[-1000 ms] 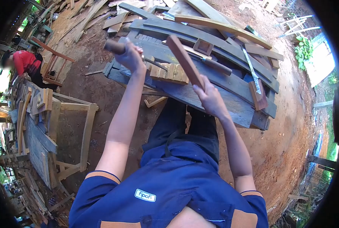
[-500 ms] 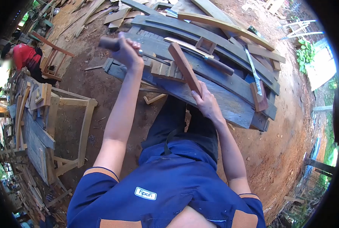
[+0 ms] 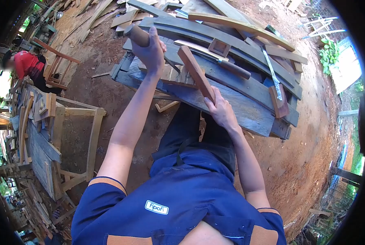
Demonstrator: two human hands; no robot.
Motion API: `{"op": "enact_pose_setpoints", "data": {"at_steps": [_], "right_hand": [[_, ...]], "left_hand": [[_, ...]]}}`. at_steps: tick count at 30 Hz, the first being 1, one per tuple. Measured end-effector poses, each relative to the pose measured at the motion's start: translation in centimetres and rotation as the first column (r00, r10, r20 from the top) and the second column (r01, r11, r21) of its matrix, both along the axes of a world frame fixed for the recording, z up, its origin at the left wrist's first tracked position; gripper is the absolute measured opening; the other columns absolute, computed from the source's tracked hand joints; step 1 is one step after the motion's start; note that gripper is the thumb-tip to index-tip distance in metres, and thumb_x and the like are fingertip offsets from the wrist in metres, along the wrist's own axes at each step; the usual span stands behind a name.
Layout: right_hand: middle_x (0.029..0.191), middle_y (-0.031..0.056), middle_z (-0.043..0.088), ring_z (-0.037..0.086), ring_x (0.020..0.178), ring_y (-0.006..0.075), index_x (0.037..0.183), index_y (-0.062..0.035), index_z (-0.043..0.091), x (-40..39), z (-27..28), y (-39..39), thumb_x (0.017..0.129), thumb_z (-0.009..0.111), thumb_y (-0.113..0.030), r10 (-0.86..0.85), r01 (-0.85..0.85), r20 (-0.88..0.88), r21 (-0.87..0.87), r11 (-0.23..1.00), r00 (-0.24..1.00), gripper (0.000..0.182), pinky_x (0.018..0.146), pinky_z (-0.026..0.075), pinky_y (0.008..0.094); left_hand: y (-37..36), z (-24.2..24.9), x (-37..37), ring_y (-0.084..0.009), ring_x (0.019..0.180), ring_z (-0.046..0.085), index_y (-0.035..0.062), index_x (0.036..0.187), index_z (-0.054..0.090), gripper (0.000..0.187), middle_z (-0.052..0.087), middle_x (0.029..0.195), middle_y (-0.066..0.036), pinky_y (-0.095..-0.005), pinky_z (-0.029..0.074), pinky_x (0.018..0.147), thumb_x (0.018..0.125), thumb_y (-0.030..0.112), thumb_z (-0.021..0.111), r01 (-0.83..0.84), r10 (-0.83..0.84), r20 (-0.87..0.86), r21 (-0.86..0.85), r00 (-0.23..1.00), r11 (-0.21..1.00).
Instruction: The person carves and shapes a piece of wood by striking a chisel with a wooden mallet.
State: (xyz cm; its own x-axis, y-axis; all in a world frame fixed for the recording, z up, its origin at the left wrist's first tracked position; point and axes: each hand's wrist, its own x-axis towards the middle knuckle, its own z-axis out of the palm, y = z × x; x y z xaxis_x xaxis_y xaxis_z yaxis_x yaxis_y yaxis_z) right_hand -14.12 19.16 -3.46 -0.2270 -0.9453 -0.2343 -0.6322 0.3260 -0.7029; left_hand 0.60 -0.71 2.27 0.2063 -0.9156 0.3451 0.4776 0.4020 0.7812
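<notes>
My left hand [image 3: 147, 53] is closed around the thick wooden handle of a chisel [image 3: 173, 65], whose metal blade slants down to the right. Its tip reaches the notched wooden block [image 3: 169, 76] lying along the near side of the workbench [image 3: 248, 112]. My right hand [image 3: 221, 109] grips the lower end of a reddish-brown wooden bar [image 3: 194, 69], which angles up and left past the block's right end. Behind the bar, another chisel [image 3: 235, 69] with a dark wooden handle rests on the bench.
A hand saw [image 3: 273, 75] lies at the bench's right. Long curved boards [image 3: 231, 26] are piled on the far side. To the left stand a wooden sawhorse-like frame [image 3: 93, 139] and a person in red [image 3: 27, 63] bending by a chair frame [image 3: 58, 71].
My left hand has moved right and turned, so the chisel points more steeply down at the block. The bar in my right hand has shifted only slightly left.
</notes>
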Motion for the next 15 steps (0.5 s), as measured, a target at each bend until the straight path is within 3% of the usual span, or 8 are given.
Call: {"op": "enact_pose_setpoints", "data": {"at_steps": [3,5,7,9,10,12,14,15], "right_hand": [[0.097,0.0278,0.066,0.065,0.092,0.0452,0.138,-0.0158,0.039,0.0,0.5,-0.2,0.096,0.05,-0.035,0.0,0.0,0.046,0.011,1.0,0.999,0.047,0.081,0.05,0.0526],[0.094,0.0256,0.067,0.068,0.087,0.0404,0.137,-0.0147,0.041,-0.5,1.9,-0.6,0.096,0.05,-0.035,-0.002,-0.002,0.105,0.031,1.0,0.994,0.047,0.078,0.051,0.0498],[0.089,0.0203,0.067,0.067,0.078,0.0286,0.135,-0.011,0.044,-1.4,4.6,-1.3,0.096,0.052,-0.033,-0.042,0.027,0.268,0.059,0.998,0.963,0.045,0.074,0.051,0.0427],[0.089,0.0171,0.066,0.065,0.076,0.024,0.133,-0.0076,0.046,-1.4,8.7,-1.8,0.097,0.054,-0.03,-0.008,0.081,0.277,-0.251,0.965,0.961,0.043,0.073,0.049,0.0394],[0.089,0.017,0.066,0.066,0.077,0.0252,0.133,-0.0075,0.046,-1.1,11.9,-1.6,0.097,0.054,-0.029,-0.016,0.104,0.266,-0.321,0.941,0.964,0.043,0.074,0.049,0.0384],[0.088,0.0169,0.066,0.066,0.078,0.0264,0.133,-0.0074,0.045,-0.4,16.1,-1.5,0.097,0.054,-0.028,-0.034,0.135,0.249,-0.4,0.907,0.968,0.043,0.074,0.049,0.0373],[0.089,0.0196,0.066,0.068,0.084,0.0327,0.134,-0.0079,0.044,0.2,17.6,-1.6,0.096,0.056,-0.029,0.036,0.055,0.118,-0.683,0.729,0.992,0.044,0.076,0.05,0.0409],[0.089,0.0196,0.066,0.068,0.084,0.0327,0.134,-0.0079,0.044,0.0,17.5,-1.7,0.096,0.056,-0.029,0.033,0.055,0.115,-0.684,0.728,0.993,0.044,0.076,0.05,0.0409]], "left_hand": [[-0.1,-0.6,-1.0,-0.0085,0.041,0.048,0.0055,0.093,0.045,0.024,0.051,0.061,-0.002,-0.0242,0.041,0.037,0.091,0.012,0.067,-0.081,0.085,0.101,-0.044,0.991,0.996],[-1.2,-1.9,-1.8,-0.0077,0.042,0.05,0.0018,0.103,0.048,0.025,0.054,0.067,-0.004,-0.0227,0.041,0.035,0.09,0.011,0.067,-0.215,0.313,0.334,-0.299,0.889,0.93],[-0.6,-1.5,-2.6,-0.0099,0.051,0.056,-0.0001,0.11,0.05,0.033,0.058,0.074,-0.006,-0.0249,0.047,0.045,0.088,0.014,0.07,-0.177,0.254,0.38,-0.225,0.889,0.958],[0.0,-0.9,-3.3,-0.0121,0.065,0.061,0.0003,0.107,0.053,0.033,0.061,0.082,-0.007,-0.0279,0.051,0.06,0.086,0.017,0.073,-0.27,0.499,0.402,-0.504,0.768,0.821],[1.0,-0.2,-3.4,-0.0134,0.075,0.063,-0.0002,0.104,0.055,0.034,0.064,0.085,-0.007,-0.0292,0.051,0.071,0.084,0.018,0.074,-0.202,0.309,0.444,-0.272,0.841,0.941],[1.3,-0.2,-3.8,-0.0184,0.075,0.067,-0.0001,0.104,0.057,0.031,0.066,0.083,-0.01,-0.0315,0.052,0.07,0.083,0.017,0.074,-0.205,0.346,0.443,-0.336,0.827,0.92],[0.9,-0.7,-4.0,-0.0252,0.078,0.071,0.0,0.103,0.058,0.03,0.069,0.082,-0.013,-0.0342,0.053,0.07,0.083,0.015,0.073,-0.167,0.349,0.478,-0.381,0.806,0.909],[1.0,-0.7,-4.1,-0.0252,0.078,0.071,0.0,0.103,0.058,0.03,0.069,0.082,-0.013,-0.0342,0.053,0.07,0.083,0.015,0.073,-0.166,0.347,0.475,-0.381,0.809,0.909]]}}
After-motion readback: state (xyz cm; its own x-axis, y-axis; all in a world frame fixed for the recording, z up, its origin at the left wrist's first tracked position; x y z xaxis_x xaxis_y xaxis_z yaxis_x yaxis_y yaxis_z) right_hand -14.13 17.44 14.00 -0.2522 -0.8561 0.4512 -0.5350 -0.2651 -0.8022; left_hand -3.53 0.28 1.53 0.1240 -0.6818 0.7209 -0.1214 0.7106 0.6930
